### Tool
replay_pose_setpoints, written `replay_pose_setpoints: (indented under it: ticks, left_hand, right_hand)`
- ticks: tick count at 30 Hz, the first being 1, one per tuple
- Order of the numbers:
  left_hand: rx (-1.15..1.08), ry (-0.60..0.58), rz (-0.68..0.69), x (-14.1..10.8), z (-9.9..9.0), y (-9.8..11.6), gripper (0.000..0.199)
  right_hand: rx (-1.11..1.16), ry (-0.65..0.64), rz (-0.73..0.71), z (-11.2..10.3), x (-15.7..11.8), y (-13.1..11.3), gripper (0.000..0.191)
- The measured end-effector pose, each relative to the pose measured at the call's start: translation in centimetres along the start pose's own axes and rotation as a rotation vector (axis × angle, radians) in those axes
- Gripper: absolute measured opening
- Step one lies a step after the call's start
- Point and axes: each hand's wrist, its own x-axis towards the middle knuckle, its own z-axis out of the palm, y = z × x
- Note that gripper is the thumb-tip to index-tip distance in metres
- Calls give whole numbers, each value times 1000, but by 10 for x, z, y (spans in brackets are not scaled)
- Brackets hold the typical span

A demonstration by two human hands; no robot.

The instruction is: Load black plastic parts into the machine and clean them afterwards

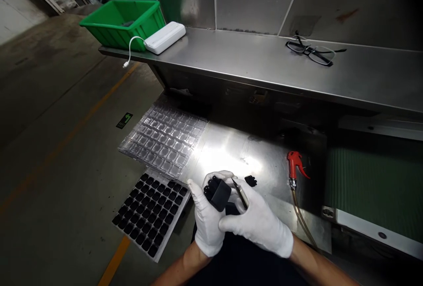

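My left hand (208,220), in a white glove, is wrapped round a black plastic part (220,194) with several rounded black prongs at its upper left. My right hand (261,220), also gloved, holds a slim pointed metal tool (241,194) whose tip points up and left, just right of the black part. The right thumb reaches across to the left palm. A small black piece (250,180) lies on the metal table (228,149) beyond my right hand.
Clear plastic trays (165,134) are at the left, above a tray of black parts (148,211). A red air gun (295,165) with a hose lies right, near a green conveyor (373,189). The shelf (224,59) holds a green bin (122,35), white power bank (165,38) and glasses (309,50).
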Motion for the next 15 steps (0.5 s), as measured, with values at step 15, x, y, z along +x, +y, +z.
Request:
replay_pose_setpoints:
  ticks: [15]
  left_hand:
    - [52, -156, 81, -2, 6, -1, 77]
  right_hand:
    - [-614, 352, -829, -28, -5, 33, 35]
